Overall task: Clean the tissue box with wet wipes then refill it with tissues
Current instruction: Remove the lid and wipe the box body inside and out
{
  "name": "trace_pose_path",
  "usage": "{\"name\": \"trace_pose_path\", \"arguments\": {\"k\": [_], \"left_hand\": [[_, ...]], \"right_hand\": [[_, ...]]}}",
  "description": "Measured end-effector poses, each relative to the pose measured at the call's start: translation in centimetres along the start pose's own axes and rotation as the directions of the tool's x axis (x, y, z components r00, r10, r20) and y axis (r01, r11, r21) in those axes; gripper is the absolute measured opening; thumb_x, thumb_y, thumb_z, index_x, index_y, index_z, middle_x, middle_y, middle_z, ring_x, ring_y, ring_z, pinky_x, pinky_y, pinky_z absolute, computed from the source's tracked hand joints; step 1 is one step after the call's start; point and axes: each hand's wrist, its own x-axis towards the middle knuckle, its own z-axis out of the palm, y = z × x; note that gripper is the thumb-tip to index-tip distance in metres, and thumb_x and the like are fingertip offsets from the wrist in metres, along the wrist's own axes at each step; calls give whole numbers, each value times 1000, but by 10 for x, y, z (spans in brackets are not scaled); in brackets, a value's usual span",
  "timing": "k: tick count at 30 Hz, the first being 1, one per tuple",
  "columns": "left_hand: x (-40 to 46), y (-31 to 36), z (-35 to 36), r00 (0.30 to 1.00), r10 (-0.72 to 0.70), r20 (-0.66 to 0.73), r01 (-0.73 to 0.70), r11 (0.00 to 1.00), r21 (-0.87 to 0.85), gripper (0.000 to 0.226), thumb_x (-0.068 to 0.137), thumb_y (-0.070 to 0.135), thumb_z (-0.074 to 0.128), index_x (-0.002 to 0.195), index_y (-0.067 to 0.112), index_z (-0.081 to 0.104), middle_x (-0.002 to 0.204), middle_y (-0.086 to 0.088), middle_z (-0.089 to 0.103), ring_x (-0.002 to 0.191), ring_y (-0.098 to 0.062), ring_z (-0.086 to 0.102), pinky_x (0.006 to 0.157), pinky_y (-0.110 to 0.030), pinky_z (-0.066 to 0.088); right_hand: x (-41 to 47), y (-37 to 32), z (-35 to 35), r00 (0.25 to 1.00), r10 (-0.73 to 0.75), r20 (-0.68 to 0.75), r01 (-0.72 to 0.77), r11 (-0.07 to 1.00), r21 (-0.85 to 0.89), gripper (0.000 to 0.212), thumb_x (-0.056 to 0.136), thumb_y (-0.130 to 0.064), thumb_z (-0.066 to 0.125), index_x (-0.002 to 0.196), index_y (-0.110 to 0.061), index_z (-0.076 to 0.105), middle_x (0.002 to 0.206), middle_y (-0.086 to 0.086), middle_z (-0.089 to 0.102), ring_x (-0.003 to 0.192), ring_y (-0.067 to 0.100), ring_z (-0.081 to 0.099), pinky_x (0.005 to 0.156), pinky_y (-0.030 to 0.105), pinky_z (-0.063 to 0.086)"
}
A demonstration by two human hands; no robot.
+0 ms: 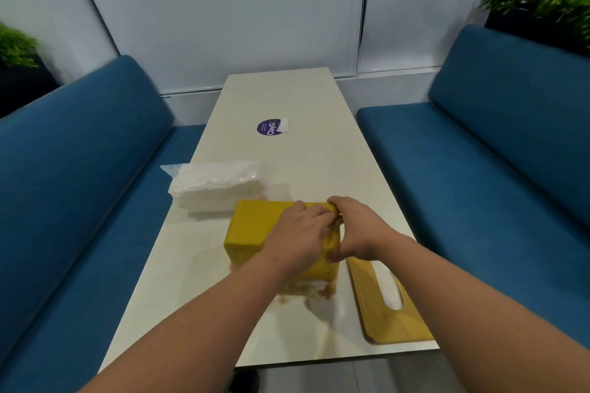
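Box: the yellow rectangular tissue box (pixel 252 226) stood on the white rectangular table (pixel 306 99), near the person, its long axis running left to right across the table.
Lid: the flat wooden lid with a rounded slot (pixel 370 303) lay off the box, on the table just beside it to the right.
Left hand: the left hand (pixel 298 233) lay over the box's top toward its right end, fingers bent down on it; whether it held a wipe could not be told.
Right hand: the right hand (pixel 354 230) was curled at the box's upper right corner, thumb and fingers seemingly gripping that edge; what was between them was hidden.
Refill: the clear plastic pack of white tissues (pixel 217 188) sat just behind the box, to the left and touching or nearly so.
Key relation: both hands crowded the right end, so the unwiped length probably lay leftward along the long axis; the left hand was nearer to it and to the pack.
Other: a round purple sticker (pixel 269 127) lay farther up the table.
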Motion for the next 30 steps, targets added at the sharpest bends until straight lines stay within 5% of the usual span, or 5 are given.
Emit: {"name": "trace_pose_path", "arguments": {"k": [11, 14, 18, 22, 30], "left_hand": [[-55, -41, -26, 957, 249, 151, -215, 954, -207, 31, 93, 24, 47, 112, 25, 71, 117, 15, 65, 88, -17, 47, 79, -24, 41], [-69, -58, -32, 999, -30, -37, 19, 964, -266, 28, 91, 15, 54, 111, 27, 71, 111, 15, 64, 94, -14, 51, 86, -21, 41], [-76, -63, -46, 648, -752, -123, 542, 568, -619, 24, 98, 20, 51, 117, 23, 66, 107, 12, 62, 98, -7, 54, 86, -23, 43], [-81, -71, -42, 312, -950, 16, 627, 193, -755, 23, 98, 28, 48, 115, 23, 64, 102, 4, 65, 90, -14, 58, 79, -31, 48], [-101, -93, -32, 262, -962, 72, 679, 131, -722, 25, 97, 24, 48, 117, 23, 63, 105, 6, 65, 97, -15, 59, 82, -28, 46]], "right_hand": [[-4, -3, -9, 997, -3, 71, 9, 996, -86, 121, 56, -43, 92, 151, -22, 21, 151, -1, 32, 134, 22, 38, 106, 37, 41], [-2, -7, -18, 990, 4, 138, 23, 982, -187, 126, 55, -54, 89, 152, -21, 17, 154, 1, 27, 138, 25, 33, 111, 43, 37], [9, -29, -20, 991, -49, 123, 85, 946, -313, 133, 55, -75, 76, 155, -17, 12, 161, 5, 16, 145, 27, 21, 116, 45, 26], [27, -63, 2, 977, -169, 132, 207, 903, -377, 126, 60, -76, 72, 154, -15, 16, 157, 7, 23, 141, 28, 27, 114, 44, 29], [63, -120, 42, 955, -241, 175, 297, 804, -515, 107, 61, -69, 72, 144, -14, 33, 139, 6, 42, 125, 26, 43, 100, 41, 39]]}}
